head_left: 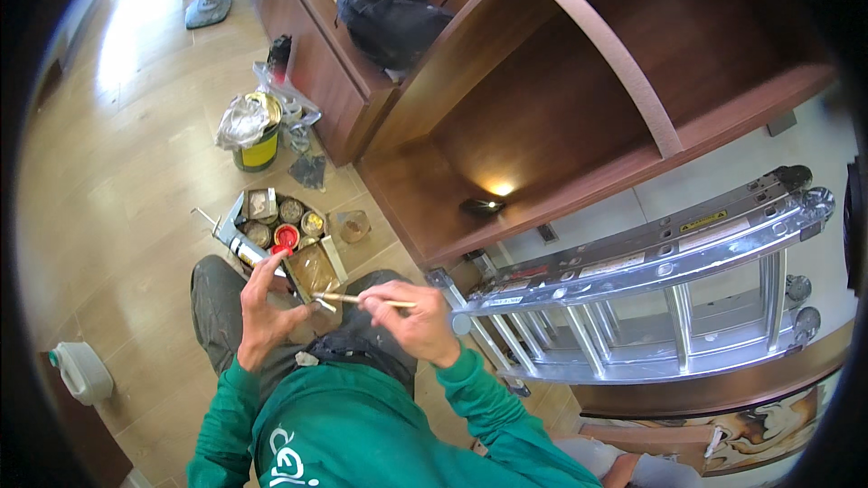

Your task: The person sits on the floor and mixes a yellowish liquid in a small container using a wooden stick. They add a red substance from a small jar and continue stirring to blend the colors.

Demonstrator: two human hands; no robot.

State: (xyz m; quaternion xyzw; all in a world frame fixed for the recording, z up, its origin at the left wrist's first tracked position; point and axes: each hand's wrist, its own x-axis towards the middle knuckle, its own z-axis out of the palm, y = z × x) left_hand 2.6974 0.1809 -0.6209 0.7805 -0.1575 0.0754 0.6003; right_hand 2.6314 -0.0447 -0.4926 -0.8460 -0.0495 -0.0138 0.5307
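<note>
My right hand (411, 318) grips a thin paintbrush (375, 300) by its light wooden handle. Its tip reaches the near edge of a square container (336, 258) with a brown, wet-looking inside. Along that container's left side is my left hand (262, 316), its fingertips at the far corner and its thumb at the near one, holding it. Just beyond stand several small round tins, one with bright red paint (286, 237) and another with a yellowish top (313, 222). A caulking gun (240, 244) lies to their left, next to a small square box (260, 203).
A folded aluminium ladder (597, 298) lies to my right below a brown wooden cabinet (542, 99) with a small lit lamp (488, 205). A yellow-and-black bucket (257, 154) stands ahead, a white jug (83, 372) at left, a black bag (389, 18) above.
</note>
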